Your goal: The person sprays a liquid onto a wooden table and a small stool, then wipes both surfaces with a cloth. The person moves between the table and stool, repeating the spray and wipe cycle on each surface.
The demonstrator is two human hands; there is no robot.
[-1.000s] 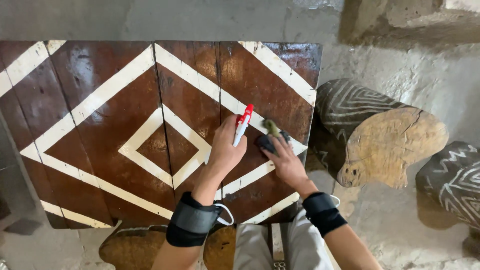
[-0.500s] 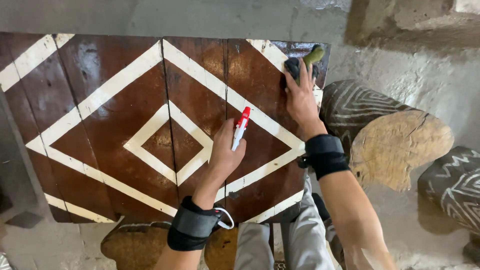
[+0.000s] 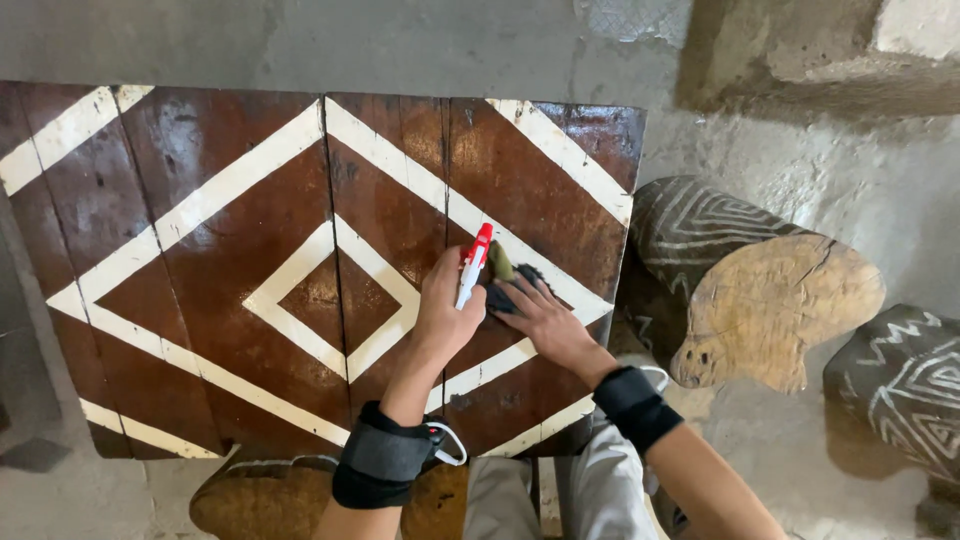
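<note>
The dark cloth (image 3: 508, 290), with an olive-green edge showing at its upper end, lies on the tabletop (image 3: 200, 260) right of the middle and closer to the right edge than to the left, pressed flat under your right hand (image 3: 540, 318). That hand is spread open, palm down, fingers pointing toward the far left and covering most of the cloth. Just beside it, touching or nearly touching, your left hand (image 3: 447, 315) is closed in a fist around a red and white marker (image 3: 472, 265), which sticks up out of the fist with its red cap tilted toward the far edge. Both wrists wear a wide black band (image 3: 382, 468), the left one with a white loop of cord hanging from it. The tabletop is made of dark brown, glossy wooden planks painted with cream stripes that form nested diamonds; the smallest diamond sits at the centre, just left of your left hand, and your right hand rests across one of the diagonal stripes running toward the near right corner. Below the near edge you can see your light trousers (image 3: 600, 490) and a low wooden stool (image 3: 250, 495) under you. Past the right edge of the tabletop, on the rough concrete floor (image 3: 880, 220), stands a carved wooden stool (image 3: 770, 300) with a pale cut face and white zigzag patterns on its dark side, and a second patterned stool (image 3: 900, 390) stands further right, near the picture's edge.
</note>
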